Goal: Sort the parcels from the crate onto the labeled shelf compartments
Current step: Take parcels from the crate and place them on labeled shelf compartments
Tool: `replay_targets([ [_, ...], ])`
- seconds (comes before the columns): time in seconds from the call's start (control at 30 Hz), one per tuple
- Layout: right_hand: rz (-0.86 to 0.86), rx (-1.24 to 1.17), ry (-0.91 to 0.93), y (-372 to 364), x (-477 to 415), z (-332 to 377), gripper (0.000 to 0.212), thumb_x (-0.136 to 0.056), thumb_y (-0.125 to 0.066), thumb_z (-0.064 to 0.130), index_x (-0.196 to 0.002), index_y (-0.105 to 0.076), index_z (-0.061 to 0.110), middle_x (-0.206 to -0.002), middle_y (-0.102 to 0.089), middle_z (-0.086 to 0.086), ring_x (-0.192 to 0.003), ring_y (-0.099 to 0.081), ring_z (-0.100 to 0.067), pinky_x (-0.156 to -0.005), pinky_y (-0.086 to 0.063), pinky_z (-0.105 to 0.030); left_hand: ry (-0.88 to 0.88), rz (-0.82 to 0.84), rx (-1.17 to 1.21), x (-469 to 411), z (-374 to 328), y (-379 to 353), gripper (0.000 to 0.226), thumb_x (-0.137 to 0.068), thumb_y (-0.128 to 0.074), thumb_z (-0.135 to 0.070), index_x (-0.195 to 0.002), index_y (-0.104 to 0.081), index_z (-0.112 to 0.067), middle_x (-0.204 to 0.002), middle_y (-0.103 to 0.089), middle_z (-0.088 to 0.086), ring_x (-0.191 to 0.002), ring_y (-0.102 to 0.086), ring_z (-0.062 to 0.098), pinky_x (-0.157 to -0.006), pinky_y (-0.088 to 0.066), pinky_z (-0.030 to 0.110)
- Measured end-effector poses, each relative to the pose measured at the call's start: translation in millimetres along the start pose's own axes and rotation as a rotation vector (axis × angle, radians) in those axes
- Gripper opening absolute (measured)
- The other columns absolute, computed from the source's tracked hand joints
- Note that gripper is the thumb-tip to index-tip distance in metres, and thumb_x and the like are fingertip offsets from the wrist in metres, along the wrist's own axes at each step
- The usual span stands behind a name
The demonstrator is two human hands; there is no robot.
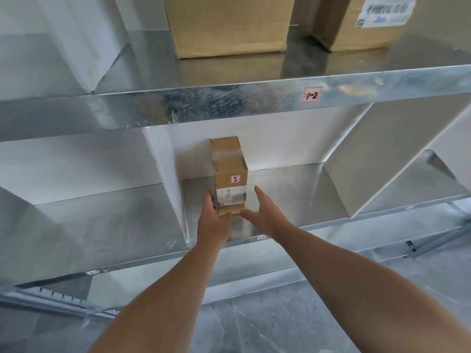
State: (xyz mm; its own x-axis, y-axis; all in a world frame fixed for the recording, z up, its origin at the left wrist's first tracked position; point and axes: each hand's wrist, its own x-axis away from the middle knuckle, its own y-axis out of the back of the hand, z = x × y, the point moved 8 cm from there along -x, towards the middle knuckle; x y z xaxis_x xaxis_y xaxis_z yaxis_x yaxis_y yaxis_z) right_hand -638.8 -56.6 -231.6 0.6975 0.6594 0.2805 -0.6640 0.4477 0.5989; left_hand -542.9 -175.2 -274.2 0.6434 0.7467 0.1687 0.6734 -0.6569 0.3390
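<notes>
Two bare hands flank a small cardboard parcel (pixel 229 169) standing on the lower shelf (pixel 293 189), just beside a white divider (pixel 165 174). The left hand (pixel 213 216) lies against its near left corner, fingers fairly straight along the side. The right hand (pixel 262 212) is spread open just beside it, thumb toward the near end. Larger boxes (pixel 226 24) sit on the shelf above.

A red-bordered label (pixel 311 95) on the upper shelf edge (pixel 204 105) reads "1-2".
</notes>
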Motion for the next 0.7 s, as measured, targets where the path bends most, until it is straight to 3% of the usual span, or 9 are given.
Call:
replay_targets([
  [0.07, -0.003, 0.003, 0.006, 0, 10, -2, 0.066, -0.099, -0.062, 0.024, -0.154, -0.028, 0.011, -0.158, -0.038, -0.007, -0.144, -0.035, -0.025, -0.112, -0.031, -0.033, 0.009, -0.006, -0.023, 12, -2, 3, 0.080, -0.081, -0.065, -0.038, -0.153, -0.029, -0.029, -0.150, -0.048, -0.007, -0.135, -0.050, 0.018, -0.109, -0.044, 0.041],
  [0.2, -0.023, 0.054, 0.005, -4, 26, -10, 0.073, -0.100, -0.061, 0.030, -0.158, -0.021, 0.011, -0.162, -0.031, -0.008, -0.148, -0.030, -0.027, -0.117, -0.028, -0.038, 0.007, -0.056, -0.137, 35, 3, 15, 0.082, -0.094, -0.063, -0.033, -0.160, -0.014, -0.026, -0.164, -0.029, -0.002, -0.148, -0.034, 0.023, -0.116, -0.036, 0.049],
  [0.43, -0.051, 0.166, 0.103, -14, 71, -26, 0.074, -0.103, -0.055, 0.035, -0.161, -0.014, 0.015, -0.169, -0.012, -0.008, -0.154, -0.018, -0.029, -0.121, -0.024, -0.040, -0.042, -0.238, -0.266, 106, -6, 36, 0.059, -0.101, -0.054, -0.021, -0.155, -0.032, -0.014, -0.160, -0.037, 0.006, -0.145, -0.038, 0.027, -0.116, -0.032, 0.039],
  [0.57, -0.014, 0.275, 0.241, -25, 112, -29, 0.071, -0.103, -0.052, 0.038, -0.161, -0.014, 0.019, -0.169, -0.008, -0.007, -0.155, -0.012, -0.028, -0.122, -0.022, -0.042, -0.100, -0.343, -0.271, 156, -4, 50, 0.055, -0.102, -0.052, -0.019, -0.154, -0.034, -0.017, -0.158, -0.038, 0.005, -0.144, -0.038, 0.027, -0.116, -0.033, 0.042],
  [0.7, -0.001, 0.450, 0.384, -43, 152, -17, 0.070, -0.104, -0.045, 0.044, -0.161, -0.006, 0.029, -0.170, 0.002, -0.002, -0.157, -0.001, -0.028, -0.124, -0.016, -0.046, -0.094, -0.360, -0.443, 199, 10, 64, 0.061, -0.104, -0.048, -0.027, -0.159, -0.021, -0.024, -0.168, -0.016, 0.000, -0.155, -0.012, 0.026, -0.123, -0.017, 0.047],
])
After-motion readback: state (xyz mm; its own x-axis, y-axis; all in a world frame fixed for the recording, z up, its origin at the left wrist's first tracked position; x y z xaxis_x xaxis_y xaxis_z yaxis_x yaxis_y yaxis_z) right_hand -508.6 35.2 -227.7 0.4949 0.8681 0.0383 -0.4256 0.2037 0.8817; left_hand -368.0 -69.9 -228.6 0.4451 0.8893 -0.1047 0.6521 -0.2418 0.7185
